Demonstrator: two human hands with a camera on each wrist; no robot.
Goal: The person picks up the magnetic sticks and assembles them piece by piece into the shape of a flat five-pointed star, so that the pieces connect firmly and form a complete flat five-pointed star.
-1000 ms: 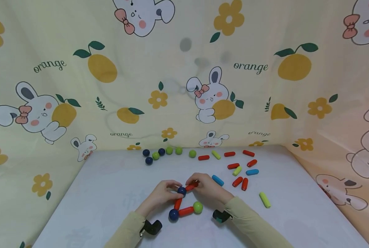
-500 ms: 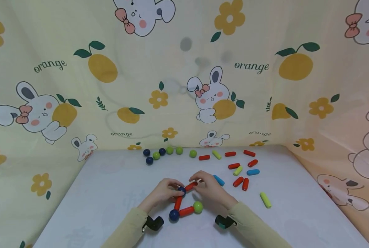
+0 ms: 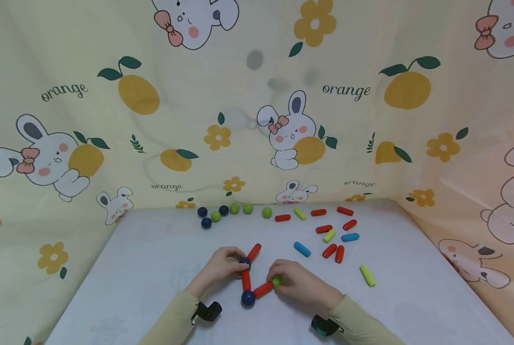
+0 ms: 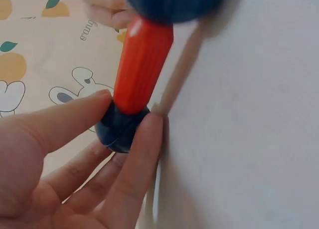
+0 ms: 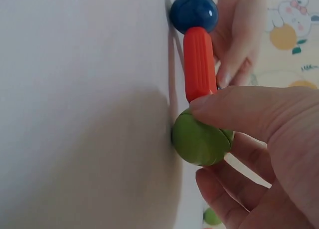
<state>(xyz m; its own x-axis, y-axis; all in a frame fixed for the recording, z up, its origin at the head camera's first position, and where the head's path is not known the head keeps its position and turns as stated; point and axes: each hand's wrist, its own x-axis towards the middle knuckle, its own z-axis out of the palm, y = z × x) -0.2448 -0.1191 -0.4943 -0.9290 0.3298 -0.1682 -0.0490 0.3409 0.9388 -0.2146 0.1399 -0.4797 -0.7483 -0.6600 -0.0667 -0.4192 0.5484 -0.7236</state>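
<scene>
A joined chain of balls and red rods lies on the table in the head view. My left hand [image 3: 225, 266] pinches its upper dark blue ball [image 4: 119, 129] between thumb and fingers. From that ball one red rod [image 3: 254, 252] points away to the upper right. Another red rod [image 3: 246, 281] runs down to the nearer dark blue ball [image 3: 248, 298]. A third red rod [image 5: 200, 64] links this ball to a green ball [image 5: 202, 137], which my right hand [image 3: 301, 281] holds between thumb and fingers. Fingers partly cover both gripped balls in the head view.
Loose dark blue balls [image 3: 206, 223] and green balls [image 3: 248, 208] stand along the table's back edge. Right of them lie several red rods [image 3: 339, 254], blue rods [image 3: 302, 249] and yellow-green rods [image 3: 367, 275]. A patterned cloth [image 3: 239, 158] hangs behind the table.
My right hand has left the far red rod, come down toward me and taken the green ball. The chain has turned slightly; its far rod now points more steeply away. My left hand keeps its ball.
</scene>
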